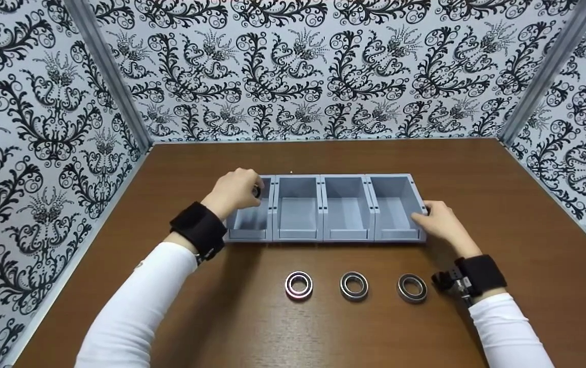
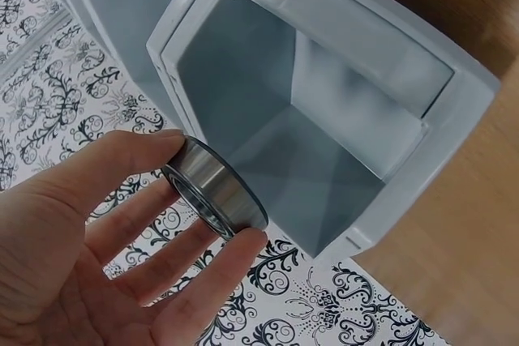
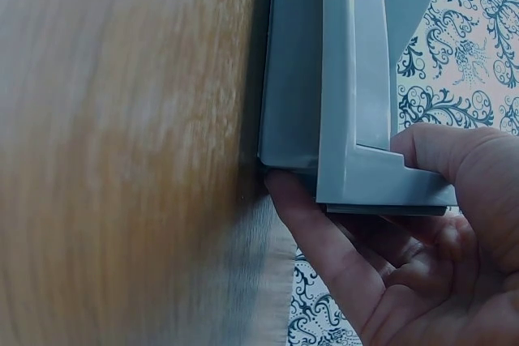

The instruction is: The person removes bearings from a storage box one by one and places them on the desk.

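Observation:
My left hand pinches a ball bearing between thumb and fingertips, over the leftmost compartment of a row of grey storage bins. In the left wrist view the bearing is tilted at the mouth of that bin, apart from its floor. At the row's right end, my right hand grips the outer wall of the rightmost bin, thumb on the inner side and fingers outside and beneath. Three more bearings lie flat in front of the bins: a left one, a middle one and a right one.
The bins stand side by side on a brown wooden table. Patterned black-and-white panels close off the back and both sides, with grey metal posts at the corners.

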`<state>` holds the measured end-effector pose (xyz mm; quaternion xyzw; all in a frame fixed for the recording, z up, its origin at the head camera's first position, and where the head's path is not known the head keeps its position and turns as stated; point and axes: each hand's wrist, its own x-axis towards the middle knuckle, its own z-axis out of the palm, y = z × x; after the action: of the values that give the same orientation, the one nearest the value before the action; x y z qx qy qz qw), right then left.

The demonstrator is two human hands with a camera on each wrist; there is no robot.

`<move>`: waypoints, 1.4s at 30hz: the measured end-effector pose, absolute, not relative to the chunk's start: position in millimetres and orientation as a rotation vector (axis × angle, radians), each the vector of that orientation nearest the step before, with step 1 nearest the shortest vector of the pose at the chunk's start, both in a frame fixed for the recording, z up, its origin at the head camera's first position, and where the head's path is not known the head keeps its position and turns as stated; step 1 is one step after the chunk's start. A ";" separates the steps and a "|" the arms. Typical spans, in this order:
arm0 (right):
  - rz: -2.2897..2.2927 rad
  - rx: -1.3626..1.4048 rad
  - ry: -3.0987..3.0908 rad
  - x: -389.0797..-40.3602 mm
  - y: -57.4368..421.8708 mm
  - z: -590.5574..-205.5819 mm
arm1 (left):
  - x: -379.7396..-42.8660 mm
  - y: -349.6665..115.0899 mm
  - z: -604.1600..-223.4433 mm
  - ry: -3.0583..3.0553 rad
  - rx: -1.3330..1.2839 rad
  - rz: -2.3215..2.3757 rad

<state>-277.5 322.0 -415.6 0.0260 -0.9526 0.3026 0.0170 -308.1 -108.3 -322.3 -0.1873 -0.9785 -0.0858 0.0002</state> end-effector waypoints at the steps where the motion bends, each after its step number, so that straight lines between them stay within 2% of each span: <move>1: 0.939 0.079 -2.961 -277.4 322.0 -415.7 | -307.4 -108.3 -321.7 -3.071 -0.590 -0.272; 42: 0.956 0.066 -2.973 -277.6 322.2 -415.6 | -273.5 -115.2 -311.6 -3.018 -0.697 -0.284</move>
<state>-277.6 322.2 -415.6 0.0211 -0.9517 0.3061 0.0088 -273.5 -115.2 -311.6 -0.2242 -0.9701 -0.0913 0.0155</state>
